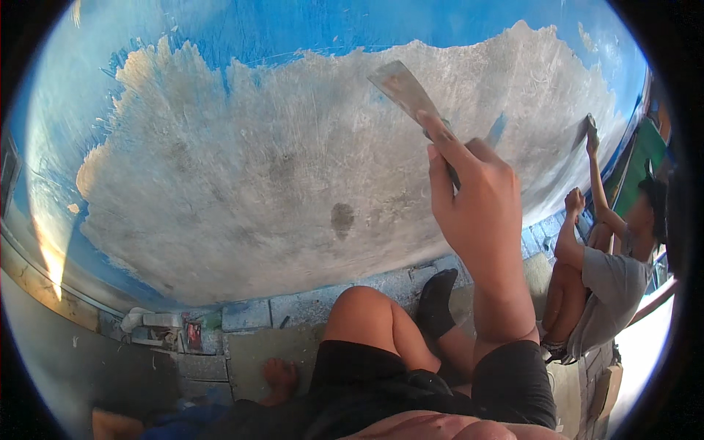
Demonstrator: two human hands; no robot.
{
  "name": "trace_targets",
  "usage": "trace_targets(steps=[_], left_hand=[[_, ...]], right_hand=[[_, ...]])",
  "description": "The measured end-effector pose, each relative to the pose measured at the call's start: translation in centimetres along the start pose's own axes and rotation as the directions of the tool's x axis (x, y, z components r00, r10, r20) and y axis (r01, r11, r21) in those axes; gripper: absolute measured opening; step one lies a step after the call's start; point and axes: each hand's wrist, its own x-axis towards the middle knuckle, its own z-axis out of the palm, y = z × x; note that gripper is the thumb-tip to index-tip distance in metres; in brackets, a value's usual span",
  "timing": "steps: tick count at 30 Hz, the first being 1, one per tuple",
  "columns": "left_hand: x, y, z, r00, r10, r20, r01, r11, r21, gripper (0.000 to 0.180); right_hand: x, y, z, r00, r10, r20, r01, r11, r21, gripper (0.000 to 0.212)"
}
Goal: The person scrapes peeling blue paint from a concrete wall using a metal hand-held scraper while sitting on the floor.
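Observation:
My right hand (478,180) grips a putty knife (402,86), index finger laid along its blade. The wide blade points up and left over the wall; I cannot tell whether its edge touches. Behind it spreads a large bare grey patch (242,161) with a ragged border, framed by blue paint (308,26). Low on the patch is a dark round spot (342,220). Down beside my bent knee, my left hand (281,372) rests on a flat greenish-grey sheet on the ground, fingers spread, nothing held.
At the right a person in a grey shirt (612,293) crouches, one raised hand (592,139) holding a small tool at the wall. Pale paving blocks (246,315) run along the wall's foot. Small clutter (154,326) lies at the lower left. A green panel (642,165) stands behind the person.

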Motion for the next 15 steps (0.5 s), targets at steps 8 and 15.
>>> trace_targets(steps=[8,15], left_hand=[[0.3,0.2,0.0,1.0,-0.007,0.012,0.006,1.0,0.022,0.038],[0.9,1.6,-1.2,0.993,-0.085,0.081,0.081,0.995,0.055,0.039]], right_hand=[[-0.1,0.1,-0.2,0.998,0.066,0.005,-0.066,0.998,0.021,0.037],[1.2,1.9,1.0,0.998,-0.013,-0.065,0.014,1.0,0.006,0.033]])
